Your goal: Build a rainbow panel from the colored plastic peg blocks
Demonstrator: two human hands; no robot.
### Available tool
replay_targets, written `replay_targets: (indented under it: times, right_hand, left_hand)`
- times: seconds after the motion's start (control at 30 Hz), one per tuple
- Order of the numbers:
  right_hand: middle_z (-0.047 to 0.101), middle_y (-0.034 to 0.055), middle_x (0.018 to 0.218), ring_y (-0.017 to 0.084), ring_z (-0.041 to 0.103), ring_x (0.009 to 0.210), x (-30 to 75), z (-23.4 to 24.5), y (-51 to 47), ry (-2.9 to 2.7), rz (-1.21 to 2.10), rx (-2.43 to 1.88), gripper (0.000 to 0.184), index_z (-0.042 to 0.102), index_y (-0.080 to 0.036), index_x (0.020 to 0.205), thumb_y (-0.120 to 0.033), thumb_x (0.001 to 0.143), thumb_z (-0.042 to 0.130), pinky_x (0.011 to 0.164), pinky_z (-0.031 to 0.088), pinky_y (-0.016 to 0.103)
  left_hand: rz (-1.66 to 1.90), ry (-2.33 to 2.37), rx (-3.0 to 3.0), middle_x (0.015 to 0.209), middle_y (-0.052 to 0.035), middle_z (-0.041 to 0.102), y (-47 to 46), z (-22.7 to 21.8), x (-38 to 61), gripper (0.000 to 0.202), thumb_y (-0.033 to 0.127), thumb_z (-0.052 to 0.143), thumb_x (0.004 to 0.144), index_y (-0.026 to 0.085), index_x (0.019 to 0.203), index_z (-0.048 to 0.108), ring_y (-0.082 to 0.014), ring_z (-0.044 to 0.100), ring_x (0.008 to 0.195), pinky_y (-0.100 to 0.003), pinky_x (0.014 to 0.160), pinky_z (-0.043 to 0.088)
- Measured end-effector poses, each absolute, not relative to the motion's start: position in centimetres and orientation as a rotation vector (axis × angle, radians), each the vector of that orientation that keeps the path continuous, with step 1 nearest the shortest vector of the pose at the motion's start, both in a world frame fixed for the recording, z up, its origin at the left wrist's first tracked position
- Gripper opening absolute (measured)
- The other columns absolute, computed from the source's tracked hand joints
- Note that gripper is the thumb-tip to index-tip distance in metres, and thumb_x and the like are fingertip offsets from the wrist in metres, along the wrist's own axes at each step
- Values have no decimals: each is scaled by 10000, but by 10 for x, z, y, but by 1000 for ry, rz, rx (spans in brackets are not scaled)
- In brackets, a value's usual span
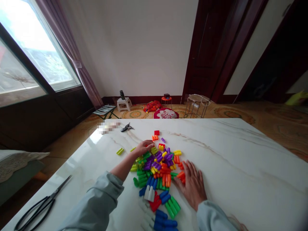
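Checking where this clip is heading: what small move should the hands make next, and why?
Probably draw both hands inward: the left hand rests on the far left edge of the block pile, the right hand lies flat against its right side, and blocks sprawl loosely between them.

Two hands at a heap of plastic blocks (157,170) on a white marble table (240,160).
The left hand (143,147) rests on the heap's 11 o'clock edge. The right hand (192,184) lies flat, fingers spread, at its 4 o'clock edge. Black scissors (40,205) lie toward the table's 8 o'clock corner, and small cutters (126,127) at 11 o'clock.
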State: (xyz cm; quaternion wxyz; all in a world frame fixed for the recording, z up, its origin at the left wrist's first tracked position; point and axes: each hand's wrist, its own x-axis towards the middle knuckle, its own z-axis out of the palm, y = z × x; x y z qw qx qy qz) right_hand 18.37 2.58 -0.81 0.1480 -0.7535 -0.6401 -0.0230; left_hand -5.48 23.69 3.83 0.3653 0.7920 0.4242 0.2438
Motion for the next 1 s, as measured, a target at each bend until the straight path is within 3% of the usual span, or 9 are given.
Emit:
replay_targets:
  times: [0.17,0.23,0.37,0.43,0.6,0.77,0.83,1.0]
  right_hand:
    - [333,130,1509,279,225,1406,182,-9,28,-1830,-82,-2171,714,307,-150,1458,-585,892,334,1124,157,529]
    - [343,134,1501,285,229,1401,181,-8,28,-1830,-97,-2167,705,320,-154,1450,-584,892,341,1119,164,536]
    - [362,144,1484,296,235,1392,180,-5,29,-1830,-112,-2163,691,337,-160,1439,-579,890,357,1105,189,544]
    - [364,146,1481,294,233,1392,180,-4,29,-1827,-115,-2164,694,345,-154,1433,-583,887,362,1102,195,542]
    - [368,133,1483,280,239,1390,180,-4,30,-1814,-102,-2170,690,360,-155,1424,-584,885,365,1104,192,533]
    - [369,133,1479,277,243,1387,181,-6,32,-1802,-103,-2176,683,371,-164,1418,-592,886,346,1102,196,526]
    - [370,131,1478,276,242,1386,181,-6,32,-1811,-97,-2174,684,373,-162,1417,-594,888,339,1101,197,525]
    - [374,144,1473,287,244,1382,180,-5,33,-1798,-68,-2157,696,370,-150,1415,-597,884,343,1094,194,531]
  left_hand:
    - [586,973,2050,1212,-82,652,189,84,-63,504,541,571,817,202,1180,656,-238,607,1094,-355,970,466]
    - [503,929,2203,1207,-68,648,172,97,-68,544,520,665,741,245,1210,638,-245,596,1093,-357,977,453]
    - [239,966,2484,1262,-82,599,145,97,-66,822,453,804,543,298,1310,551,-314,533,1158,-404,1003,413]
    - [152,1082,2543,1257,-98,589,136,87,-59,917,413,806,513,306,1365,485,-345,519,1160,-428,970,431]
    - [186,1328,2543,1176,-123,597,127,66,-37,874,414,766,539,278,1356,484,-364,570,1059,-425,825,499]
    - [470,1334,2366,994,-45,678,133,75,-37,397,187,606,688,241,1075,678,-223,641,886,-318,800,504]
    - [575,1206,2309,953,-32,697,133,88,-45,336,165,579,722,221,1033,694,-196,640,883,-300,839,495]
    - [642,1196,2388,1305,-110,560,106,102,-82,674,415,742,672,259,1301,556,-311,494,1206,-449,1020,407]
